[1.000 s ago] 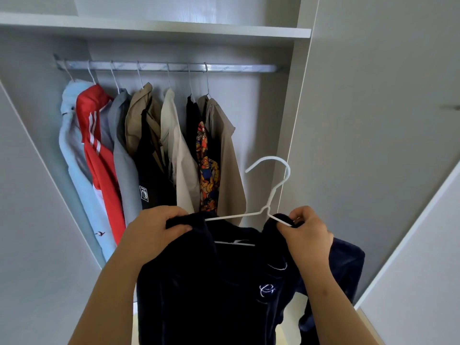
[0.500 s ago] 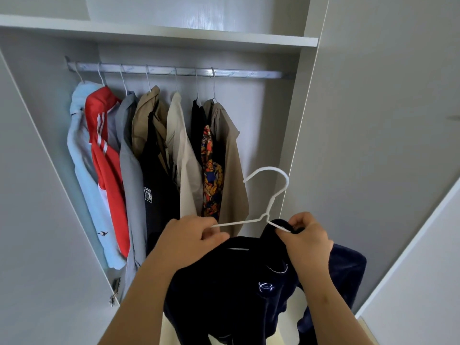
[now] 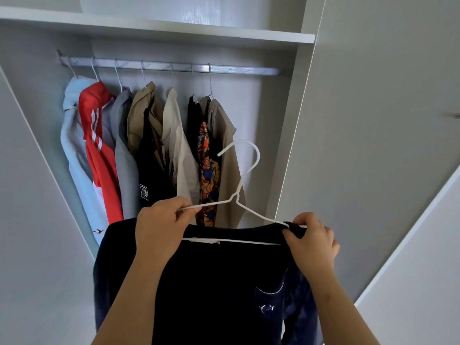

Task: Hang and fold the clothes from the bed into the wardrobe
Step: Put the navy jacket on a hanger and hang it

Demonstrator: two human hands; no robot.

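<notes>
Dark top hung near, low centre, on white hanger, in front of open wardrobe. L hand pinched hanger's left arm; R hand pinched top's right shoulder, fingers curled. Beyond, garments filled rail at left.

A pale grey wardrobe stands open, with a white shelf across its top and a metal rail just beneath. A plain left door and right door flank it. The light is soft and even, perhaps daylight, and brightest on the panel at lower right.
</notes>
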